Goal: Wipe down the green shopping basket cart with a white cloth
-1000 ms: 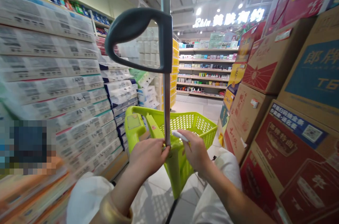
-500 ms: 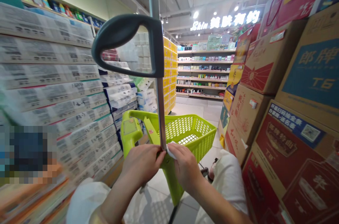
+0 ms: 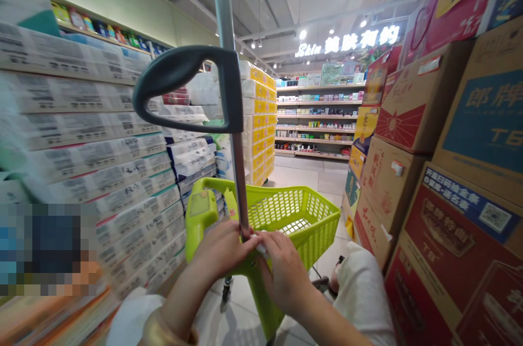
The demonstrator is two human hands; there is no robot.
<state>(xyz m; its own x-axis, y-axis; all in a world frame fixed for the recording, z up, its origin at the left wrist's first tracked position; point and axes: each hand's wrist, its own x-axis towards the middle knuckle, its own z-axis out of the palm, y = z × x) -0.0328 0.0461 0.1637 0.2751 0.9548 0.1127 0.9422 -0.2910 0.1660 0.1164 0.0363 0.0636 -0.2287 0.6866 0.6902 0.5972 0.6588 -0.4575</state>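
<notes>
The basket [image 3: 304, 201] is seen in front, on the floor [image 3: 296, 178], and a pole [image 3: 227, 19] is rising from its near edge, with a handle [image 3: 171, 68] fixed on the pole and reaching to the left. The left hand [image 3: 218, 250] is placed at the left of the pole, and the right hand [image 3: 284, 272] at its right. On the left side, packs [image 3: 93, 171] are stacked, and a shelf [image 3: 102, 43] is seen above them. On the right side, cardboard boxes [image 3: 408, 106] are piled. Farther ahead, more shelves [image 3: 318, 117] are placed below a sign [image 3: 347, 41].
</notes>
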